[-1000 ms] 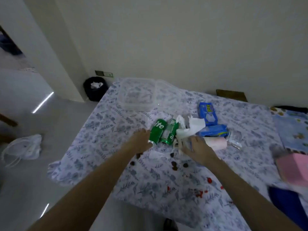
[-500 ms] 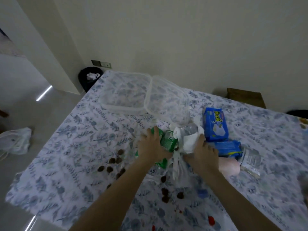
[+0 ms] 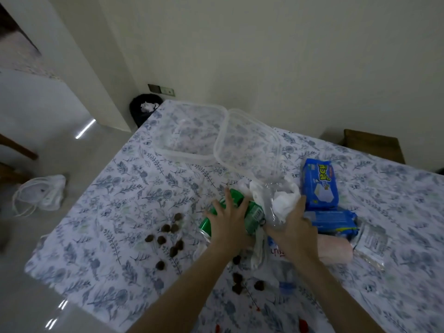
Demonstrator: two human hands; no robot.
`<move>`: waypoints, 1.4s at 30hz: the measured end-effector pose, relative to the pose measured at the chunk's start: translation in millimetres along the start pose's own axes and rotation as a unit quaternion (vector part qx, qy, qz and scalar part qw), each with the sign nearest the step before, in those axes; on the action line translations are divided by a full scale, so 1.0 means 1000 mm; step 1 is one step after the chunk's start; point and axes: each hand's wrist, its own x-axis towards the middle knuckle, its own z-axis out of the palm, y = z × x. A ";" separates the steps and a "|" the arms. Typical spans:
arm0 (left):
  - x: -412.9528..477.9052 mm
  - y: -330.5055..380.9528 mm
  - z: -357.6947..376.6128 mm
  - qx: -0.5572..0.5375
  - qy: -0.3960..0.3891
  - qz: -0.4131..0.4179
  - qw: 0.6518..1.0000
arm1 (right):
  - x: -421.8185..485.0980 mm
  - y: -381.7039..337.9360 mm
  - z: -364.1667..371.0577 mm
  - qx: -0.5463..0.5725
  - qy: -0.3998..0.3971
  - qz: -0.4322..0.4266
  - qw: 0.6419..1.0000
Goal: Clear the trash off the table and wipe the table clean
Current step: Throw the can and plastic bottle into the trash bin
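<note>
You have one view only, from the head, looking forward and down across the table (image 3: 134, 212) toward the far wall (image 3: 288, 56). It sits close above both forearms. The wide lens bends the edges, which are perhaps a little blurred.

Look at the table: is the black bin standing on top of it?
No. The black bin stands on the floor beyond the table's far corner.
</note>
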 end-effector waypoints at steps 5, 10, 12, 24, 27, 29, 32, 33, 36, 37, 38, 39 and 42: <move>0.008 -0.006 -0.023 -0.118 -0.081 -0.035 0.989 | -0.012 0.000 -0.008 0.153 -0.018 0.030 0.988; 0.008 -0.017 -0.026 -0.192 -0.114 -0.054 0.973 | -0.021 -0.005 -0.016 0.215 -0.030 0.034 0.976; 0.005 -0.021 -0.029 -0.229 -0.118 -0.061 0.964 | -0.025 -0.012 -0.024 0.212 -0.038 0.038 0.976; -0.046 -0.077 -0.033 -0.670 -0.145 -0.095 0.721 | -0.031 -0.051 -0.035 -0.122 -0.229 0.016 0.966; -0.055 -0.092 -0.032 -0.711 -0.153 -0.073 0.682 | -0.039 -0.064 -0.027 -0.083 -0.167 0.050 0.981; -0.063 -0.098 -0.033 -0.730 -0.163 -0.050 0.662 | -0.046 -0.063 -0.022 -0.032 -0.168 0.101 0.980; -0.074 -0.104 -0.032 -0.742 -0.181 -0.032 0.645 | -0.064 -0.057 -0.013 0.034 -0.145 0.140 0.979; -0.077 -0.106 -0.031 -0.742 -0.185 -0.030 0.644 | -0.072 -0.057 -0.011 0.058 -0.140 0.149 0.977; -0.087 -0.114 -0.031 -0.746 -0.204 -0.032 0.633 | -0.089 -0.057 -0.003 0.132 -0.134 0.188 0.964; -0.089 -0.118 -0.031 -0.745 -0.210 -0.031 0.632 | -0.094 -0.064 -0.002 0.154 -0.136 0.196 0.959; -0.089 -0.122 -0.033 -0.746 -0.213 -0.029 0.630 | -0.095 -0.068 0.002 0.161 -0.142 0.201 0.956; -0.089 -0.128 -0.034 -0.747 -0.216 -0.026 0.628 | -0.096 -0.074 0.004 0.166 -0.142 0.203 0.955; -0.089 -0.145 -0.036 -0.755 -0.208 -0.029 0.621 | -0.095 -0.094 0.013 0.226 -0.137 0.177 0.948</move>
